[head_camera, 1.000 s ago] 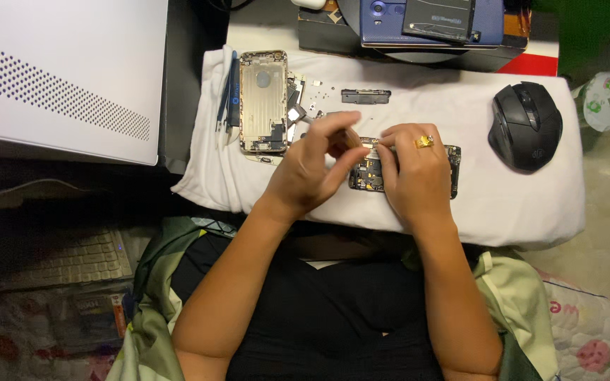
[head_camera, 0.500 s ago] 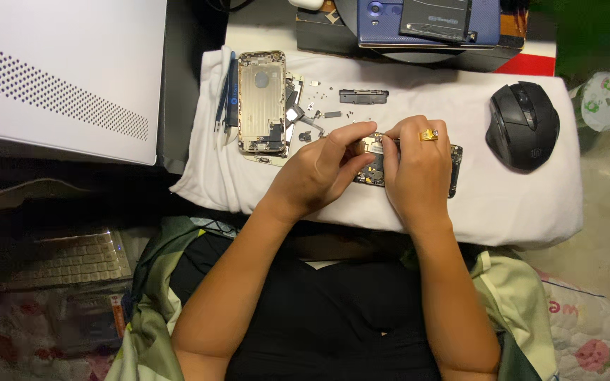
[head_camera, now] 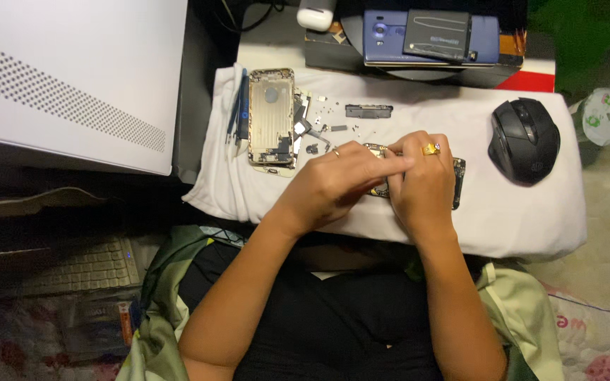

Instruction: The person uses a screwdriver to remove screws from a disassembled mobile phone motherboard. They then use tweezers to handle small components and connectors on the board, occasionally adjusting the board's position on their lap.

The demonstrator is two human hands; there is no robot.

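Both my hands meet over a dark opened phone part [head_camera: 457, 182] lying on a white cloth [head_camera: 517, 212]. My left hand [head_camera: 337, 180] reaches rightward, its fingers pinched on the part's near-left end, where a gold-edged bit [head_camera: 374, 149] shows. My right hand [head_camera: 423, 180], wearing a gold ring, lies over the part and holds it; its fingertips touch those of the left. Most of the part is hidden under the hands. A gold phone back shell [head_camera: 271, 116] lies to the left.
Blue tools [head_camera: 238, 109] lie beside the shell, with several tiny screws and brackets [head_camera: 323, 120] and a black bar piece [head_camera: 368, 110] nearby. A black mouse [head_camera: 527, 141] sits right. A blue phone with a battery [head_camera: 428, 35] lies behind. A white case [head_camera: 65, 77] is left.
My left fingers have stretched further right across the part until they touch my right fingertips. My right hand has stayed on the part.
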